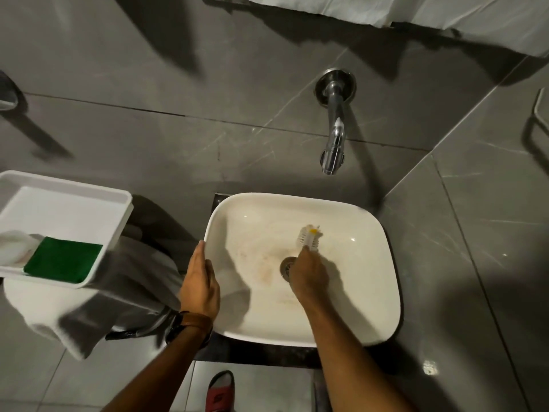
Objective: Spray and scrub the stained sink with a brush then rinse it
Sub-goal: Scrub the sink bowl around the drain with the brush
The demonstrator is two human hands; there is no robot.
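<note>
A white rounded sink point(365, 295) fills the middle of the head view, with brownish stains on its floor left of the metal drain point(285, 264). My right hand point(309, 275) is inside the basin, closed around the handle of a white scrub brush point(309, 237) whose bristles press on the basin floor just beyond the drain. My left hand point(200, 282) rests on the sink's left rim, fingers over the edge. A chrome tap point(334, 138) juts from the wall above the sink; no water is running.
A white tray point(74, 203) at the left holds a green scouring pad point(62, 260) and a white bottle point(15, 246). A grey-white towel point(127, 289) hangs below it. Grey tiled walls surround the sink. A red sandal point(221, 392) shows on the floor.
</note>
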